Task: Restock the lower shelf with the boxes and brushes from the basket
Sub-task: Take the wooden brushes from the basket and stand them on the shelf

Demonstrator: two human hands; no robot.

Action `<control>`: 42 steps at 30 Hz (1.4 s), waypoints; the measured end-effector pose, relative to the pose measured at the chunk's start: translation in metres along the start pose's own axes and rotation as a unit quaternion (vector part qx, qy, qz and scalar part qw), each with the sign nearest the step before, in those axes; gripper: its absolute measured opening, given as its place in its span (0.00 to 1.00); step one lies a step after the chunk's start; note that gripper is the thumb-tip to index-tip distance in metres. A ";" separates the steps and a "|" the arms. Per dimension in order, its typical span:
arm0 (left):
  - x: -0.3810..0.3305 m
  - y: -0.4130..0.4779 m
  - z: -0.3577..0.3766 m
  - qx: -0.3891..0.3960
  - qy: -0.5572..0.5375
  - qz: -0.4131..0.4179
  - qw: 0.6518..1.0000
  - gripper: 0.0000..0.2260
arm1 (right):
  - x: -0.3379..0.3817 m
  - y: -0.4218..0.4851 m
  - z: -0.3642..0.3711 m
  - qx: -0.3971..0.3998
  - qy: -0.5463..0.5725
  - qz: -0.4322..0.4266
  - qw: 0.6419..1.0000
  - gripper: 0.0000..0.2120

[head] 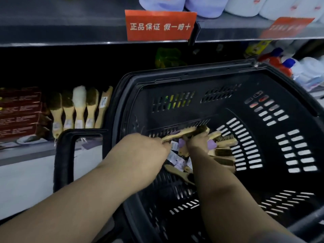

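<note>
Upper shelf (pixel 70 23) with a red sign (pixel 159 25) sits above and beyond both hands. The black basket (pixel 192 71) is the big item: both hands are inside it, its wall tipped toward the camera, its handle (pixel 61 155) just left of the left forearm. The lower shelf (pixel 26 151) is left of the left hand (pixel 147 146) and farther out. It already carries stacked red boxes (pixel 19 111) at the far left and a row of shelved brushes (pixel 79 109) standing bristles-up, nearer the hand. The free slot looks to be at the hand-side end of that row, partly hidden by the basket rim. The brush pile (pixel 224 151) lies under and just right of the right hand (pixel 196 140). No boxes show in the basket. The right hand's fingers are curled into the pile, gripping a fan of brushes. The left hand pinches the handle end of the top brush (pixel 180 133), whose head points away toward the right hand. Paper tags (pixel 177 158) hang loose between and below the hands. Handling guess: wooden handles, so stiff, light and not fragile. The bristles give, so hold by the handle neck, not the head. Smooth wood in a bundle may slide or fan apart. Tags can snag on neighbours, so lift clear before swinging left.
</note>
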State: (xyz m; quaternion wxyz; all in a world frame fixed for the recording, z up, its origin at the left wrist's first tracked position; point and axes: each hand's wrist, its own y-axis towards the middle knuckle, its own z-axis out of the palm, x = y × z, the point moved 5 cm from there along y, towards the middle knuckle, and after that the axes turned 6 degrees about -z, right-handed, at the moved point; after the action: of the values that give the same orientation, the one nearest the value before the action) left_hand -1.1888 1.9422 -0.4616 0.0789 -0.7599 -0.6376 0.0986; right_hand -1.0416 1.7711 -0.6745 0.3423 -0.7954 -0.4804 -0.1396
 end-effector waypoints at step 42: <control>0.011 0.015 0.030 0.069 -0.585 -0.279 0.759 0.05 | -0.040 -0.073 0.039 0.390 -0.625 -0.350 0.579 0.26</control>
State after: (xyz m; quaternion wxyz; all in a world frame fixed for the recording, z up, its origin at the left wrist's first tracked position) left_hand -1.1801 1.9507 -0.4944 -0.2328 -0.3354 -0.7353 0.5411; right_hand -1.1291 1.7931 -0.6953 0.1595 -0.2461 -0.8248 0.4834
